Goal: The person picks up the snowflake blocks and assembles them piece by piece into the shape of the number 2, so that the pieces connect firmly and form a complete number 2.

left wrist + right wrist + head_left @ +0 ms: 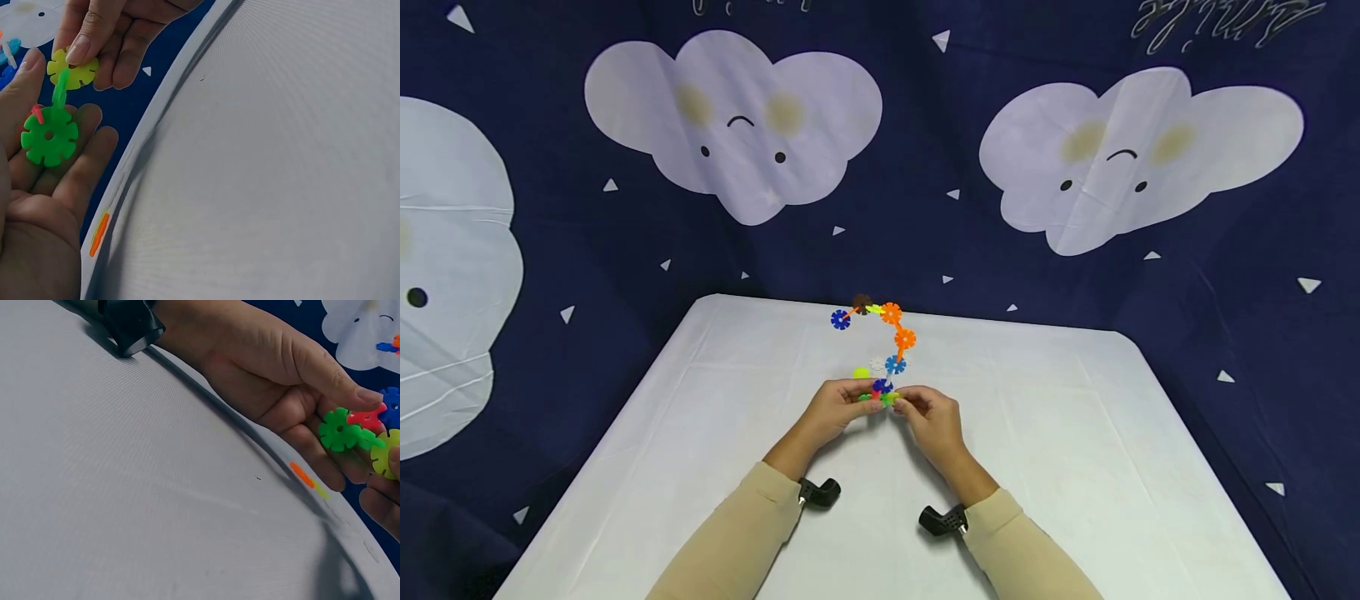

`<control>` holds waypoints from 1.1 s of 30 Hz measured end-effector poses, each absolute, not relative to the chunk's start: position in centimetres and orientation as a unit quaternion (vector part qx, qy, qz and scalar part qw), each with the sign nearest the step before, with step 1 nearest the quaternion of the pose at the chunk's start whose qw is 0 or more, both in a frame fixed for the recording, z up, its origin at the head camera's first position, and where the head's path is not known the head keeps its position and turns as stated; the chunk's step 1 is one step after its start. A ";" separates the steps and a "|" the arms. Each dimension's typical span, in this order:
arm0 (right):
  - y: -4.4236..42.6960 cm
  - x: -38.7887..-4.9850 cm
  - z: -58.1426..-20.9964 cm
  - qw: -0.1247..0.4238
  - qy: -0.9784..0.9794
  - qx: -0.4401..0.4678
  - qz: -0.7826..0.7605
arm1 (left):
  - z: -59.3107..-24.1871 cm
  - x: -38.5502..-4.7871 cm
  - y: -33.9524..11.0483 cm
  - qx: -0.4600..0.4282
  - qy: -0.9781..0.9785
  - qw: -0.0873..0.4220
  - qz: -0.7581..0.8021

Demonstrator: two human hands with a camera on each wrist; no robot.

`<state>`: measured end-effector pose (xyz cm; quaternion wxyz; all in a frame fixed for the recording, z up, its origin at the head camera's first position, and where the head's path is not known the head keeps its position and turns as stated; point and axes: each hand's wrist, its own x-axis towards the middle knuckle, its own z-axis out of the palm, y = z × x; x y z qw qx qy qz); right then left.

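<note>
Close together above the table, both hands hold a chain of notched plastic snowflake discs. My left hand [835, 410] pinches a red disc [362, 419] under its thumb. Against its fingers lies a green disc [50, 147], joined to a second green disc seen edge-on [60, 90]. That one meets a yellow disc [82, 76], which my right hand [934, 425] pinches between thumb and fingers. From the hands the chain curves away through blue discs [895, 364], orange discs [905, 339] and a brown disc [862, 303], ending in a dark blue disc [840, 319].
Just beyond the hands, a lime disc [861, 373] and a white disc [877, 364] show on the white table [1060, 467]. An orange disc [302, 475] lies flat in the right wrist view. A dark blue cloth with clouds [925, 242] hangs behind.
</note>
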<state>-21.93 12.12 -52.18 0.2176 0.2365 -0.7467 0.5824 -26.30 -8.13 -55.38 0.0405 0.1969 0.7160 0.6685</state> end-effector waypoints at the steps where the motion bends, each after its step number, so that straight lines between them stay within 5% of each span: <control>1: 12.1 -21.9 -52.2 0.218 -0.746 0.237 0.583 | -55.4 -26.3 -8.1 0.197 0.715 0.042 0.670; 11: 12.7 -23.4 -54.5 0.216 -0.762 0.242 0.561 | -55.3 -26.5 -8.5 0.209 0.729 0.053 0.650; 19: 14.2 -24.7 -55.2 0.148 -0.754 0.247 0.590 | -55.5 -26.6 -8.6 0.190 0.747 0.030 0.636; 27: 14.8 -26.6 -54.9 0.184 -0.810 0.151 0.536 | -55.6 -26.9 -8.7 0.170 0.753 -0.013 0.636; 33: 14.7 -29.2 -55.3 0.139 -0.893 0.095 0.418 | -55.9 -26.9 -8.5 0.162 0.753 -0.020 0.637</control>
